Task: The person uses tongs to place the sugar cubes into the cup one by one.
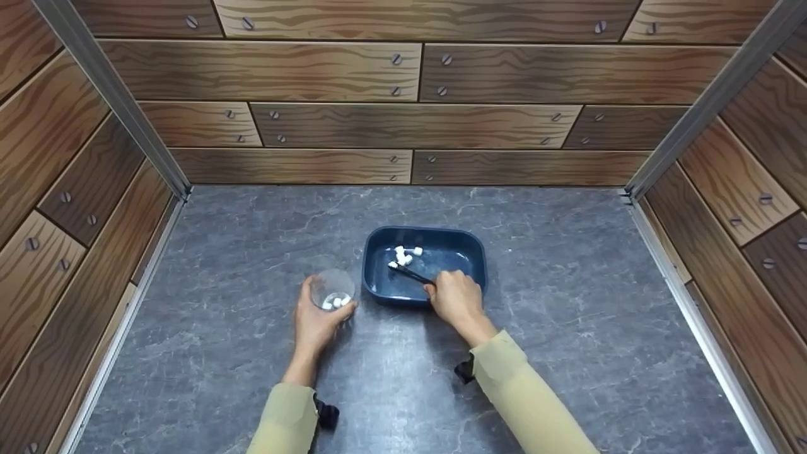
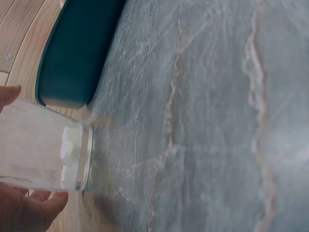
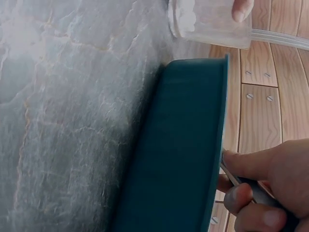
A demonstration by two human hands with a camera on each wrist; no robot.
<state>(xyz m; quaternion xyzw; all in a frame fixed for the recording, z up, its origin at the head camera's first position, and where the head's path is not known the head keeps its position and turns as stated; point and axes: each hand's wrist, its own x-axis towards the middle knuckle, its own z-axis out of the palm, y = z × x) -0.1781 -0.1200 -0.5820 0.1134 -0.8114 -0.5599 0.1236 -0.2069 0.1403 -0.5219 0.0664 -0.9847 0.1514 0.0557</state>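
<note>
My left hand (image 1: 320, 320) grips a clear plastic cup (image 1: 332, 287), thumb and fingers on opposite sides. Several small white chunks (image 2: 70, 147) lie at the cup's bottom, which is close to the tabletop in the left wrist view. A dark blue rectangular basin (image 1: 476, 261) stands just right of the cup. Over its near right rim, my right hand (image 1: 455, 296) holds slim dark tongs (image 1: 413, 273) in curled fingers. Their tips are down inside the basin, right at a white chunk (image 1: 393, 265). More white chunks (image 1: 403, 257) sit together in the basin's left half.
A grey marbled tabletop (image 1: 239, 252) lies under everything. Wood-print panels (image 1: 334, 126) wall it at the back and both sides, with metal posts (image 1: 712, 88) at the corners. Black wrist cameras (image 1: 327, 416) are strapped at both sleeves.
</note>
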